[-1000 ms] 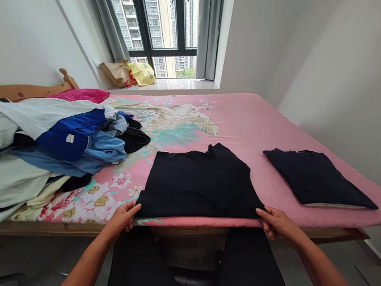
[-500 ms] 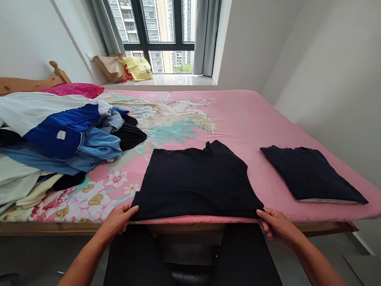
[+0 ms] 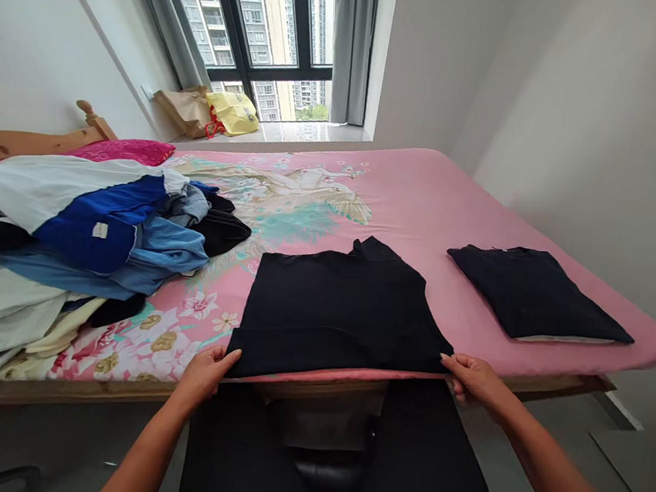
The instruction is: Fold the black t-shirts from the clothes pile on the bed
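A black garment (image 3: 339,309), partly folded, lies flat on the bed at its front edge. It looks like a shirt, with a collar-like piece standing up at its far side. My left hand (image 3: 207,370) pinches its near left corner between thumb and fingers. At the near right corner, my right hand (image 3: 473,377) holds the cloth in the same kind of pinch. The near edge is stretched straight between both hands. To the right lies a folded dark garment (image 3: 538,293), apart from my hands.
A heap of clothes (image 3: 91,231) in white, blue and black covers the bed's left part. The pink bed sheet (image 3: 420,193) reaches back to the window sill, where a brown paper bag (image 3: 183,111) and a yellow bag (image 3: 233,113) stand. A wooden bed frame (image 3: 87,389) runs along the front.
The camera view has shifted slightly. Both hands keep their hold on the garment's near corners, and the cloth lies almost the same.
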Action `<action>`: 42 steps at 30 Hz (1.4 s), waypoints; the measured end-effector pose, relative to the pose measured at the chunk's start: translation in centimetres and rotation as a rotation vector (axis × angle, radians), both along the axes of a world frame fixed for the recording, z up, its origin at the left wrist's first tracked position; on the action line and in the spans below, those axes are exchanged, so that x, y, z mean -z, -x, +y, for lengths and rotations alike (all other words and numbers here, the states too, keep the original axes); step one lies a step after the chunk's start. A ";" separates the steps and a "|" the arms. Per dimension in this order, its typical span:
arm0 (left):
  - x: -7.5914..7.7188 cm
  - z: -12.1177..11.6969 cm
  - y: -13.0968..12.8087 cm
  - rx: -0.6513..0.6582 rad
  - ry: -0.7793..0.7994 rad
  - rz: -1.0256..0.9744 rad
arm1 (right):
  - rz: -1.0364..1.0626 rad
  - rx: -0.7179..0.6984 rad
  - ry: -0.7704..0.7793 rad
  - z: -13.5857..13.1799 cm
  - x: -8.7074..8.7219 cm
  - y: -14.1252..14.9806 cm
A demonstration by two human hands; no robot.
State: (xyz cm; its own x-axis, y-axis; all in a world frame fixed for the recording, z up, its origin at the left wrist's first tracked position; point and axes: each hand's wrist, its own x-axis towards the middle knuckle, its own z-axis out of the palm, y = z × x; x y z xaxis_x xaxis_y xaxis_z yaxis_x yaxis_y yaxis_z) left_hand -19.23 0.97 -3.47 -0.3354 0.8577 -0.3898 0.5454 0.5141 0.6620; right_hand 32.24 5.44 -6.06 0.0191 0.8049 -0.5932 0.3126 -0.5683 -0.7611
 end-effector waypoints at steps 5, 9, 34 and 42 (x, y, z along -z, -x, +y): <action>-1.2 -0.3 -0.9 0.054 -0.177 0.226 | -0.220 -0.023 -0.105 -0.1 0.4 0.1; -1.7 -0.7 -1.3 0.028 -0.203 0.549 | -0.659 -0.111 -0.341 -0.5 -0.6 0.3; -1.1 3.1 -22.8 0.941 -0.647 0.444 | -0.744 -0.109 -1.063 6.6 -3.7 5.0; -0.9 6.1 -21.6 0.641 -0.549 0.536 | -0.754 -0.206 -1.082 4.1 -2.4 5.4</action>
State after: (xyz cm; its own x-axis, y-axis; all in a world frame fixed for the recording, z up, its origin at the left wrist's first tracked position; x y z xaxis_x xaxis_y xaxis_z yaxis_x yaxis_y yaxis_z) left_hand 2.38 7.12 -2.55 0.2377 0.9542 0.1817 0.9090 -0.2845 0.3047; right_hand 26.87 9.58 -3.68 -0.1204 0.8884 0.4430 0.8600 0.3162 -0.4005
